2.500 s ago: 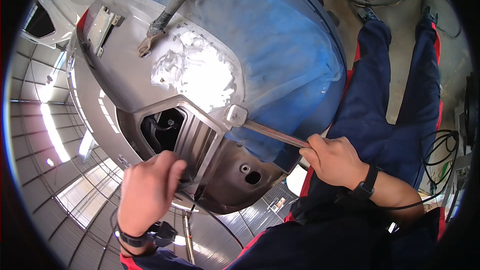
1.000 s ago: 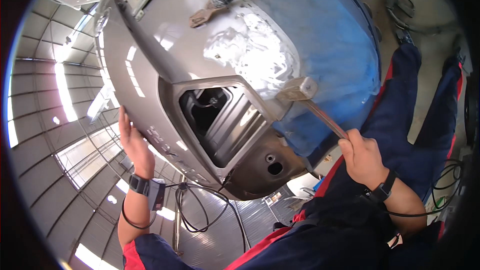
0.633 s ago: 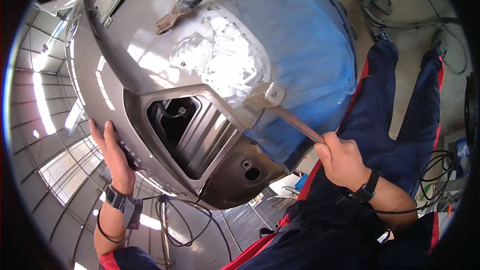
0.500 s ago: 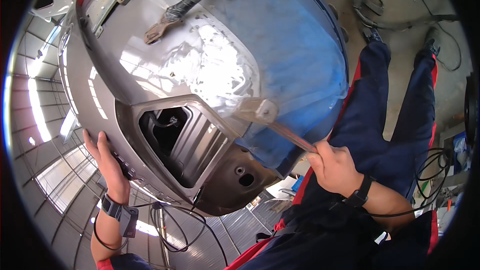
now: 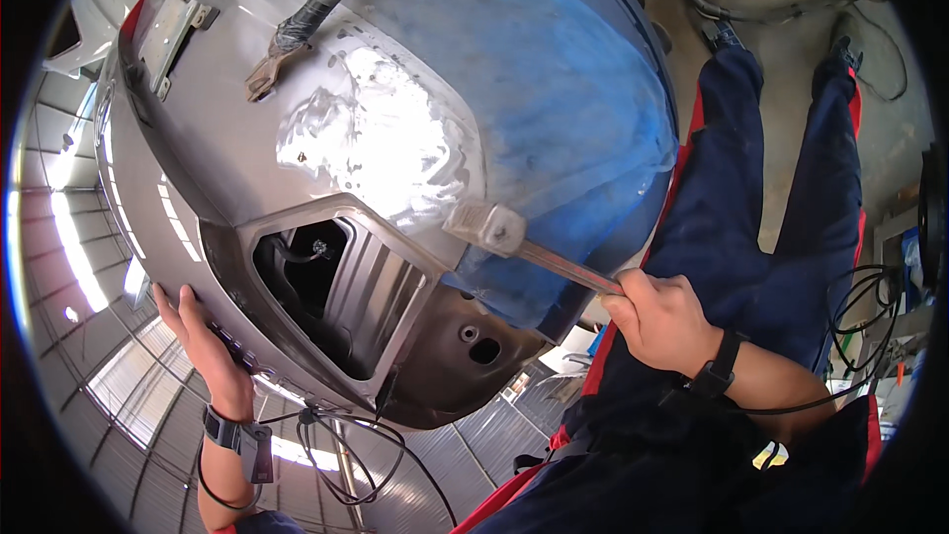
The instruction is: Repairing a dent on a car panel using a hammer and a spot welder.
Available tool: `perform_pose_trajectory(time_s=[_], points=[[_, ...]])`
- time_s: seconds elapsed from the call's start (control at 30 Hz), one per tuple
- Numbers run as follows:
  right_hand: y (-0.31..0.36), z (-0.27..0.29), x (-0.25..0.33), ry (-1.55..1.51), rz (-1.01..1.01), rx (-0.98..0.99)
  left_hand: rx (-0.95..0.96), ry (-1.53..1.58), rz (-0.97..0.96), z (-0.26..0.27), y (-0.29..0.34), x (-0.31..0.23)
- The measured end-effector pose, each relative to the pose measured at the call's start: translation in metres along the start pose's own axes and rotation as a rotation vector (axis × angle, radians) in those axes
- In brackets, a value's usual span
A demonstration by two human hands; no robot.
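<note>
My right hand (image 5: 672,321) is closed round the reddish handle of a hammer (image 5: 568,267). The hammer's blocky, pale, worn head (image 5: 486,227) is over the lower corner of a bare-metal patch (image 5: 395,138) on a grey car body panel (image 5: 213,129). Whether the head touches the metal I cannot tell. My left hand (image 5: 206,346) lies with fingers stretched out against the panel's outer edge and holds nothing. Between the hands is a lamp-shaped opening (image 5: 336,277), with a wire connector (image 5: 318,249) inside it.
A metal clamp (image 5: 267,74) on a thick, taped cable rests on the panel above the patch. Blue sheeting (image 5: 563,119) covers the body beside it. Thin black cables (image 5: 356,455) hang near my left wrist, and others loop by my right arm. A hose (image 5: 771,15) lies on the floor.
The view has shifted a little, so the car body and hammer sit slightly further left. My right hand keeps hold of the hammer, and my left hand stays on the panel edge.
</note>
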State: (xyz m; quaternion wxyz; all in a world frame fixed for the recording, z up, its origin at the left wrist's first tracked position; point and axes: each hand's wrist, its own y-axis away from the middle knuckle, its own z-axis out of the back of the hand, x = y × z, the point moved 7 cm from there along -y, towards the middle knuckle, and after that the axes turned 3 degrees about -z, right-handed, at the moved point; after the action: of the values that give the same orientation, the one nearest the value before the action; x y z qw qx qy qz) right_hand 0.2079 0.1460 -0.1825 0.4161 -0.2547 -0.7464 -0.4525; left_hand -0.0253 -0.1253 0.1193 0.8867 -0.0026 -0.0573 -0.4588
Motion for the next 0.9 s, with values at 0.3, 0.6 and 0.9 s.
perform_pose_trajectory(time_s=[0.3,0.6,0.9], points=[[0.0,-0.007,-0.003,0.008,-0.045,0.025,0.013,0.0,-0.006,-0.003,0.005,-0.008],[0.008,-0.007,-0.003,-0.009,-0.022,-0.026,0.014,0.004,-0.04,0.001,0.003,-0.004],[0.007,-0.002,-0.003,-0.027,0.003,-0.062,-0.005,0.001,-0.054,0.002,-0.002,-0.002]])
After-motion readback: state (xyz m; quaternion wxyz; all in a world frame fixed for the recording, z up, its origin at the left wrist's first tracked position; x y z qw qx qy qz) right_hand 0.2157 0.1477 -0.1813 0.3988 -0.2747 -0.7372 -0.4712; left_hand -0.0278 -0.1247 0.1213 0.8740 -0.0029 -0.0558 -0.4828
